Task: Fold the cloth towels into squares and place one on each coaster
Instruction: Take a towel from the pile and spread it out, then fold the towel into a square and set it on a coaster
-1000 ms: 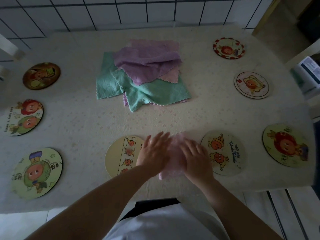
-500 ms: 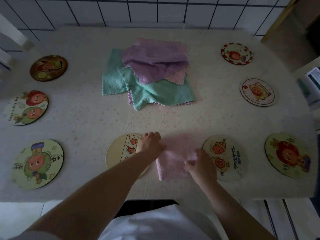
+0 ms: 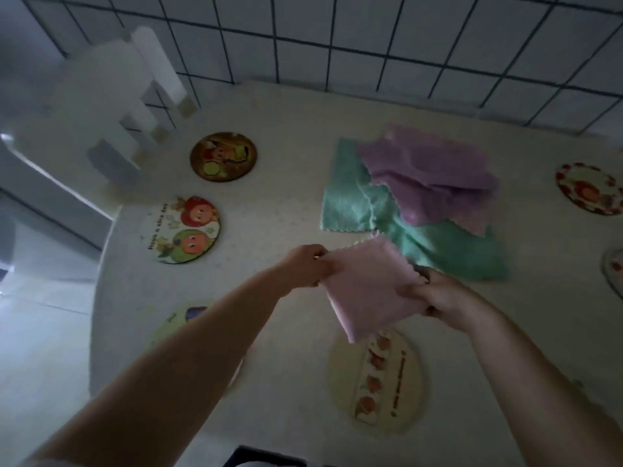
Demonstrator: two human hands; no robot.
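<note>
A pink towel folded into a square hangs above the table, held by both hands. My left hand pinches its left corner and my right hand grips its right edge. Below it lies a cream coaster with a strip of small pictures. To the left sit a coaster with two fruit faces, a brown coaster, and one coaster partly hidden by my left arm. A pile of purple and green towels lies behind the pink one.
A red-rimmed coaster and the edge of another coaster lie at the right. A white chair stands at the table's left corner. The tiled wall runs behind the cloth-covered table.
Both hands have lifted the folded pink towel off the table and carried it up and left. My view has swung left, so the right-hand coasters have slid out of frame.
</note>
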